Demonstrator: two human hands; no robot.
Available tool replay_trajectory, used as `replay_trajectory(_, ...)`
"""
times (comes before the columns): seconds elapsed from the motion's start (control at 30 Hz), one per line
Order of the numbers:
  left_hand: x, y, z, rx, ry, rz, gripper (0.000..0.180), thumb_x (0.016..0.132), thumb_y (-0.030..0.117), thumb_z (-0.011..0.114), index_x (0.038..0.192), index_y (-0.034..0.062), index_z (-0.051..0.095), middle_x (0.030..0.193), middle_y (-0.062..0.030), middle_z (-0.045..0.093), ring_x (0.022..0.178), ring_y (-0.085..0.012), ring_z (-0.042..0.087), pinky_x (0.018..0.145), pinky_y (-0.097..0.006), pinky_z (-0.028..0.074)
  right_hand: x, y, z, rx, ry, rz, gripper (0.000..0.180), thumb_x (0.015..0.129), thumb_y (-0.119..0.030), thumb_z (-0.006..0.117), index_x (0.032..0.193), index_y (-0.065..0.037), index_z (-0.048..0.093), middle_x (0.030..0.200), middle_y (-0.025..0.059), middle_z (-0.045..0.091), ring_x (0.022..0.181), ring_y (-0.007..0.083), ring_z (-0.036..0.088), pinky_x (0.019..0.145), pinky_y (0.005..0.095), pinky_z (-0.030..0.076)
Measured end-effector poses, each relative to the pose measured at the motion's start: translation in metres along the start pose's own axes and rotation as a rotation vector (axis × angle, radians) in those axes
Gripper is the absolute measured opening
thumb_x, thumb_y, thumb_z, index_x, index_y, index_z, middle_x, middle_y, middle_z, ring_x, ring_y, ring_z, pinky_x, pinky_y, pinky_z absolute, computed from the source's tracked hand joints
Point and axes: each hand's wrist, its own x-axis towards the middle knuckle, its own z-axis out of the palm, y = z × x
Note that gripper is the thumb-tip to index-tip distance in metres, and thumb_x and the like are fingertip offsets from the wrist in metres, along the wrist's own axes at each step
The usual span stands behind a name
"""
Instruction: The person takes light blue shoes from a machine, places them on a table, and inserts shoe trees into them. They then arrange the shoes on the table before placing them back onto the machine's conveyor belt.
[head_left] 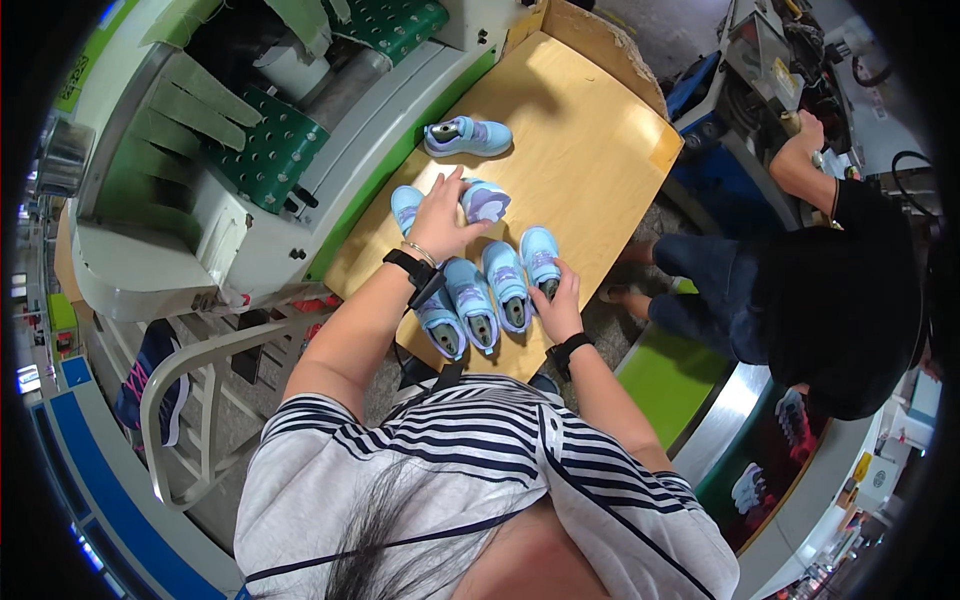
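Landmark: the row of light-blue sneakers (468,290), four abreast at the near end of the wooden desk (590,110), toes away from the wearer, shoe openings facing back; likely set like that so every heel is in easy reach. Right hand (561,305) is at the row's right end: grip looks pinched on the heel collar of the end sneaker (539,246), probably to steady or align it; that shoe's toe sticks out ahead of the fingers. Left hand (438,222) is just beyond the row: grip spread, middle sneaker (486,200) between thumb and fingers; can't tell if it's clamped or only touched. The wide spread probably suits the bulk of the upper. Side sneaker (404,203) is past the row's left end, partly hidden by that hand. Far sneaker (485,138) lies farthest beyond the row, apart from both grips.
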Motion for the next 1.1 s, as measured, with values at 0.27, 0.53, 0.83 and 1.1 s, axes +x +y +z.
replay_trajectory(0.27, 0.019, 0.014, -0.006, 0.39, -0.317, -0.019, 0.094, 0.063, 0.041, 0.085, 0.139, 0.0065, 0.041, 0.12, -0.0198, 0.056, 0.114, -0.0379, 0.055, 0.097, -0.045, 0.044, 0.0, -0.001, -0.002, -0.001, 0.004, 0.01, 0.066, 0.082, -0.016, 0.074, 0.137, -0.005, 0.041, 0.13, 0.022, 0.045, 0.119, 0.0424, 0.048, 0.101, 0.0459, 0.041)
replay_trajectory(0.53, 0.065, 0.0, 0.081, -0.334, 0.01, -0.382, 0.077, 0.073, 0.031, 0.075, 0.132, -0.0033, 0.039, 0.12, -0.0286, 0.053, 0.113, -0.0436, 0.054, 0.096, -0.045, 0.046, -0.005, -0.001, -0.001, -0.005, 0.023, 0.007, 0.071, 0.081, -0.015, 0.075, 0.14, -0.004, 0.036, 0.133, 0.0232, 0.045, 0.122, 0.0429, 0.046, 0.103, 0.0465, 0.04)
replay_trajectory(0.83, 0.063, 0.024, 0.058, -1.079, 0.084, -0.466, 0.053, 0.085, 0.008, 0.063, 0.135, 0.0011, 0.045, 0.116, -0.0105, 0.061, 0.104, -0.0199, 0.06, 0.093, -0.032, 0.047, 0.006, -0.001, -0.035, 0.403, 0.012, 0.238, 0.079, 0.083, -0.008, 0.071, 0.147, -0.004, 0.025, 0.129, 0.0238, 0.053, 0.118, 0.0322, 0.055, 0.102, 0.0388, 0.043)
replay_trajectory(1.1, 0.024, 0.071, -0.172, -1.056, 0.784, -0.158, 0.048, 0.09, 0.005, 0.059, 0.137, 0.0068, 0.048, 0.12, -0.0058, 0.058, 0.108, -0.0167, 0.055, 0.095, -0.031, 0.044, 0.172, -0.177, -0.087, 0.691, 0.023, -0.329, 0.058, 0.089, -0.008, 0.068, 0.139, -0.002, 0.038, 0.133, 0.0147, 0.047, 0.124, 0.0251, 0.048, 0.105, 0.0378, 0.041)
